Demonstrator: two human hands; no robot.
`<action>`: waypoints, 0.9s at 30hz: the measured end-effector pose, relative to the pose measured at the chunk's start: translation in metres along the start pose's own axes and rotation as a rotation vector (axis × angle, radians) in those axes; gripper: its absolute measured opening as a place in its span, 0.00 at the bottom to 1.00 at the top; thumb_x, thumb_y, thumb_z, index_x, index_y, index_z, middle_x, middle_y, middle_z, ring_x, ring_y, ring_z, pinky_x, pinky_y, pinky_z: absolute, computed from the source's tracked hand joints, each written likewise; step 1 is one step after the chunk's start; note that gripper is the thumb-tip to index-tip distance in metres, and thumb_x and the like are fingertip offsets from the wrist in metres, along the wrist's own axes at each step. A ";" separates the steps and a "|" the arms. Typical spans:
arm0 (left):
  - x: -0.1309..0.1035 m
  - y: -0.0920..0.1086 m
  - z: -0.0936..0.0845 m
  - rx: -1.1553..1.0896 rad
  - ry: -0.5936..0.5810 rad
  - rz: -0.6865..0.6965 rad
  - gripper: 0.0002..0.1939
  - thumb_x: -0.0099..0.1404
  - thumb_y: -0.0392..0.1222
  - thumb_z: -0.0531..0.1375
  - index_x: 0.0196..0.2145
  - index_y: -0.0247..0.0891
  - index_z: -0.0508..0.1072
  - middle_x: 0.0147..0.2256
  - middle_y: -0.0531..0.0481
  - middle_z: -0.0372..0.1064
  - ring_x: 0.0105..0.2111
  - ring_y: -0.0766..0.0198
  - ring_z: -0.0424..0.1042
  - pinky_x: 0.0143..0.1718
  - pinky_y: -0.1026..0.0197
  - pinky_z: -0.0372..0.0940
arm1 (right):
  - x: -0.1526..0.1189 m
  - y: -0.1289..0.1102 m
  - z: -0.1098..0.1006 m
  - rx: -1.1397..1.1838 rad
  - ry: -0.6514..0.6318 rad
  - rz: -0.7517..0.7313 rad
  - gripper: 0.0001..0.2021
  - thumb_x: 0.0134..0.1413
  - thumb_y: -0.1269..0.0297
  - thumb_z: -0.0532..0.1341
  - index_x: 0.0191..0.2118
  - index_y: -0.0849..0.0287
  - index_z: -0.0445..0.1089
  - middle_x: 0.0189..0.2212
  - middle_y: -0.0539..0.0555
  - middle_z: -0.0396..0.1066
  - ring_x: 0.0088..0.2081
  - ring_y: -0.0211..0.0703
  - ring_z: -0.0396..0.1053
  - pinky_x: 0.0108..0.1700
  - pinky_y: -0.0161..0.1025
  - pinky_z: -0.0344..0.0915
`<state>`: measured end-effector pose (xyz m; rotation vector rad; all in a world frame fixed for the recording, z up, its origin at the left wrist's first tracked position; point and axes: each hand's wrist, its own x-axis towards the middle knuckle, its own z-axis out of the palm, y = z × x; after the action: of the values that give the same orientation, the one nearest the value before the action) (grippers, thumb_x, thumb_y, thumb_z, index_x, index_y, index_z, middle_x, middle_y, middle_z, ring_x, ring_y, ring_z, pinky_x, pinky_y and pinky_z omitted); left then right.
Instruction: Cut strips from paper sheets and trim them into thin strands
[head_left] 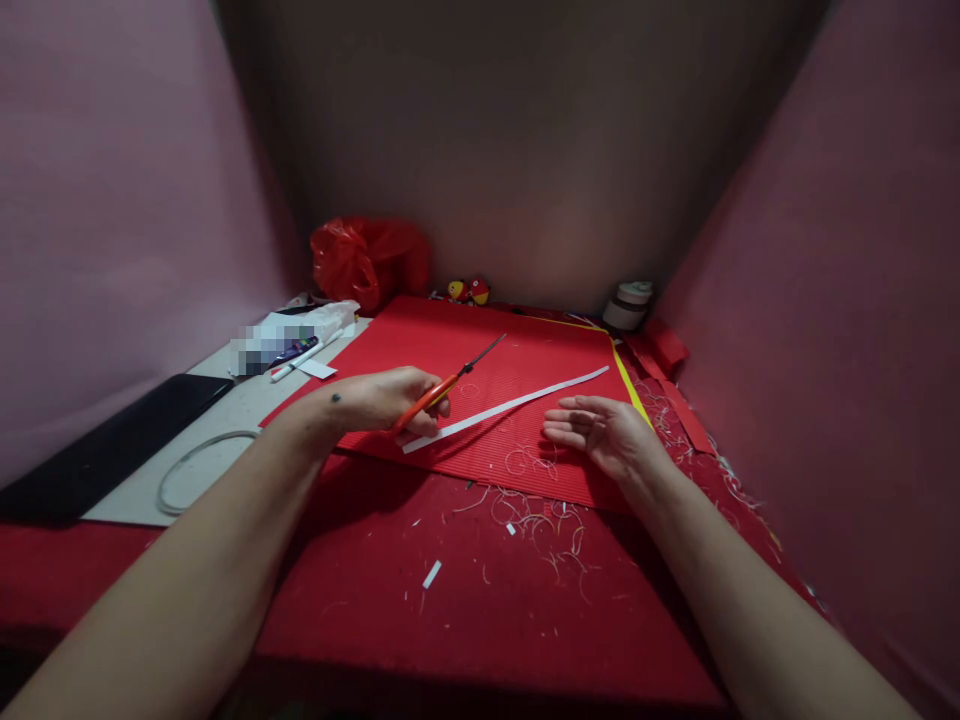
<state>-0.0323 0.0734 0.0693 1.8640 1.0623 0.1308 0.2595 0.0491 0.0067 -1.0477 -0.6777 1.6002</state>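
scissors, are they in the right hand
No, the left hand holds the scissors, while the right hand is open, with nothing seen in it.

free room between scissors and right hand, white strip across

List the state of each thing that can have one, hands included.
Scissors, held, blades apparently together
Left hand, gripping the scissors
Right hand, open and empty
White strip, slightly curved
Red sheet, spread out
Red bag, crumpled
Threads, loose, scattered
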 end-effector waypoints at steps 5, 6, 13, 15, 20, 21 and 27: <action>0.000 0.002 0.001 -0.029 -0.005 -0.024 0.12 0.50 0.41 0.60 0.32 0.36 0.63 0.19 0.56 0.59 0.18 0.70 0.59 0.20 0.65 0.54 | -0.017 0.004 0.018 -0.125 -0.066 -0.143 0.04 0.46 0.72 0.61 0.32 0.65 0.69 0.25 0.60 0.74 0.23 0.46 0.73 0.27 0.43 0.73; 0.000 0.002 0.001 -0.037 -0.004 -0.027 0.12 0.50 0.41 0.60 0.32 0.36 0.63 0.20 0.56 0.59 0.18 0.70 0.58 0.20 0.65 0.54 | -0.018 0.005 0.020 -0.138 -0.071 -0.153 0.04 0.46 0.72 0.62 0.31 0.65 0.69 0.25 0.60 0.73 0.23 0.46 0.73 0.26 0.43 0.72; 0.000 -0.001 -0.001 -0.046 -0.018 -0.029 0.12 0.50 0.42 0.61 0.31 0.37 0.63 0.20 0.56 0.59 0.18 0.70 0.58 0.21 0.66 0.54 | -0.016 0.011 0.019 -0.152 -0.118 -0.132 0.02 0.47 0.73 0.61 0.30 0.65 0.70 0.24 0.60 0.74 0.21 0.44 0.72 0.25 0.40 0.73; 0.001 -0.002 -0.001 -0.049 -0.017 -0.027 0.12 0.50 0.42 0.61 0.31 0.37 0.63 0.19 0.56 0.59 0.18 0.70 0.58 0.20 0.66 0.53 | -0.017 0.012 0.020 -0.123 -0.176 -0.090 0.03 0.49 0.73 0.61 0.31 0.65 0.71 0.24 0.60 0.74 0.22 0.42 0.73 0.25 0.36 0.73; 0.000 0.005 0.005 -0.101 -0.054 0.007 0.09 0.52 0.40 0.60 0.31 0.37 0.63 0.18 0.57 0.58 0.18 0.71 0.57 0.20 0.66 0.53 | -0.026 0.020 0.034 0.033 -0.346 0.242 0.05 0.50 0.74 0.59 0.34 0.69 0.70 0.31 0.64 0.75 0.31 0.45 0.76 0.33 0.35 0.74; 0.000 0.008 0.006 -0.110 -0.067 0.010 0.09 0.52 0.40 0.60 0.31 0.37 0.63 0.18 0.57 0.58 0.18 0.71 0.57 0.20 0.66 0.53 | -0.028 0.022 0.038 0.064 -0.357 0.282 0.05 0.51 0.74 0.58 0.34 0.70 0.69 0.32 0.65 0.75 0.33 0.47 0.76 0.35 0.36 0.74; -0.002 0.016 0.012 -0.071 -0.108 -0.012 0.10 0.52 0.41 0.60 0.32 0.37 0.63 0.20 0.56 0.59 0.18 0.71 0.57 0.19 0.66 0.52 | -0.028 0.031 0.052 0.167 -0.204 0.209 0.05 0.52 0.76 0.56 0.28 0.67 0.68 0.25 0.61 0.74 0.32 0.48 0.76 0.36 0.38 0.74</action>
<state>-0.0171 0.0611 0.0758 1.7799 0.9822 0.0588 0.2013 0.0181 0.0122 -0.8615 -0.5713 1.9294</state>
